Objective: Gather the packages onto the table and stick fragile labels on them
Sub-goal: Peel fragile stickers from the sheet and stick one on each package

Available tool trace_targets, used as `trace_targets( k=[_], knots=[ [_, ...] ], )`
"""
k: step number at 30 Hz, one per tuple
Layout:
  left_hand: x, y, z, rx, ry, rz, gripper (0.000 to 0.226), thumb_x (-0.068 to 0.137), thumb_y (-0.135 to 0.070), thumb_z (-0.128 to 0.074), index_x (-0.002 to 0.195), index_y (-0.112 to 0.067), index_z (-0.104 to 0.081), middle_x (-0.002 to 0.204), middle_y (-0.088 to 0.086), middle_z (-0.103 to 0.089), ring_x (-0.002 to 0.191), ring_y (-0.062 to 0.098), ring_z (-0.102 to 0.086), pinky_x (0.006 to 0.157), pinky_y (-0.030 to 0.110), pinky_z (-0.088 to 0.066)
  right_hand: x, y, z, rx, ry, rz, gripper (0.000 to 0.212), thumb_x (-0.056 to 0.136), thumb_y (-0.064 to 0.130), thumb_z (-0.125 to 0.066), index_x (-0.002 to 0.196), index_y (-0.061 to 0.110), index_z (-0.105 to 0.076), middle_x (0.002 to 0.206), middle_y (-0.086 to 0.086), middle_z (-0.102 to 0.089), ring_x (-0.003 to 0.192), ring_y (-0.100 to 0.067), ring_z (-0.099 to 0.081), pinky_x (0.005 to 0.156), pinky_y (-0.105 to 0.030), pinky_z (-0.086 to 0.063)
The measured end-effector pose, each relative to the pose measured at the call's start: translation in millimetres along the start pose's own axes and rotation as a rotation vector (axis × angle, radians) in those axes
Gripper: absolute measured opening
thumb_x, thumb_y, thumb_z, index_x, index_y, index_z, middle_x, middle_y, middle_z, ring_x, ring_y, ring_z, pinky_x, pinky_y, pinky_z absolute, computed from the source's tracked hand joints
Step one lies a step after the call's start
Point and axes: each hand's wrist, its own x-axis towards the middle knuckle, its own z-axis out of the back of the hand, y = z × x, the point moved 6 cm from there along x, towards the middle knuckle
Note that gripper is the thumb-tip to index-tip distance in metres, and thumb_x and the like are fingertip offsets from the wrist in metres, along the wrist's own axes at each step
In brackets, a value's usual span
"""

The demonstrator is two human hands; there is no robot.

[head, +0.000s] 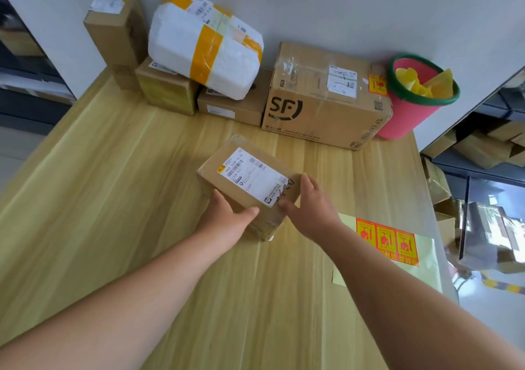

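Note:
A small brown cardboard box (227, 168) with a white shipping label lies in the middle of the wooden table (113, 199). My left hand (227, 219) grips its near left corner, thumb over the top. My right hand (309, 207) holds its near right end, thumb against the box. A sheet of red and yellow fragile labels (389, 240) lies on the table just right of my right forearm. At the back stand a large SF box (324, 97) with a fragile label on its right side, a white foam parcel (204, 43) with yellow tape, and several smaller cartons (167, 88).
A tall narrow carton (116, 31) leans on the wall at the back left. A pink bin with a green rim (412, 97) holds yellow paper scraps at the back right. Shelving with more boxes (483, 148) stands past the table's right edge.

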Motion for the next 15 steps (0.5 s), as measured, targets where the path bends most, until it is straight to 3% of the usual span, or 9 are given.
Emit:
trace_targets(
  k=[3, 6, 9, 11, 13, 15],
  knots=[
    [14, -5, -1, -0.042, 0.021, -0.04, 0.062, 0.086, -0.026, -0.063, 0.138, -0.024, -0.03, 0.126, -0.01, -0.053, 0.118, 0.018, -0.052, 0.092, 0.027, -0.038, -20, -6, -3, 0.02, -0.039, -0.057, 0.073, 0.085, 0.05, -0.062, 0.141, 0.015, -0.033, 0.134, -0.004, -0.043, 0.124, -0.025, -0.046, 0.095, -0.036, -0.04],
    [29, -15, -1, 0.07, 0.082, -0.089, 0.071, 0.092, -0.018, -0.05, 0.151, -0.027, -0.012, 0.147, -0.002, -0.041, 0.11, 0.02, -0.054, 0.09, 0.031, -0.046, -49, -9, -19, 0.048, 0.012, -0.102, 0.059, 0.083, 0.05, -0.064, 0.128, 0.019, -0.043, 0.118, -0.001, -0.052, 0.107, -0.022, -0.054, 0.084, -0.033, -0.044],
    [35, -23, -6, 0.146, 0.102, -0.124, 0.071, 0.094, -0.012, -0.045, 0.152, -0.029, -0.008, 0.15, 0.003, -0.037, 0.077, 0.008, -0.047, 0.072, 0.026, -0.043, -62, -12, -26, 0.117, 0.016, -0.135, 0.041, 0.086, 0.048, -0.061, 0.114, 0.022, -0.048, 0.104, 0.004, -0.055, 0.093, -0.018, -0.057, 0.072, -0.03, -0.043],
    [35, -24, -9, 0.178, 0.104, -0.129, 0.071, 0.094, -0.011, -0.045, 0.152, -0.028, -0.008, 0.15, 0.004, -0.036, 0.084, 0.01, -0.045, 0.077, 0.028, -0.042, -61, -14, -25, 0.141, 0.019, -0.13, 0.04, 0.087, 0.047, -0.06, 0.115, 0.022, -0.048, 0.104, 0.004, -0.058, 0.093, -0.018, -0.058, 0.073, -0.031, -0.045],
    [32, -24, -11, 0.195, 0.103, -0.11, 0.072, 0.093, -0.013, -0.045, 0.152, -0.027, -0.006, 0.151, 0.002, -0.035, 0.099, 0.015, -0.047, 0.081, 0.028, -0.042, -58, -19, -20, 0.146, 0.031, -0.117, 0.044, 0.088, 0.047, -0.058, 0.123, 0.022, -0.047, 0.111, 0.002, -0.059, 0.099, -0.02, -0.058, 0.078, -0.032, -0.047],
    [24, -31, -11, 0.335, 0.028, -0.09, 0.075, 0.093, -0.017, -0.048, 0.152, -0.021, -0.002, 0.155, 0.004, -0.025, 0.122, 0.024, -0.044, 0.095, 0.034, -0.039, -55, -29, -15, 0.141, 0.029, -0.115, 0.055, 0.091, 0.047, -0.055, 0.137, 0.021, -0.04, 0.124, 0.0, -0.056, 0.111, -0.021, -0.056, 0.085, -0.032, -0.044]
  ],
)
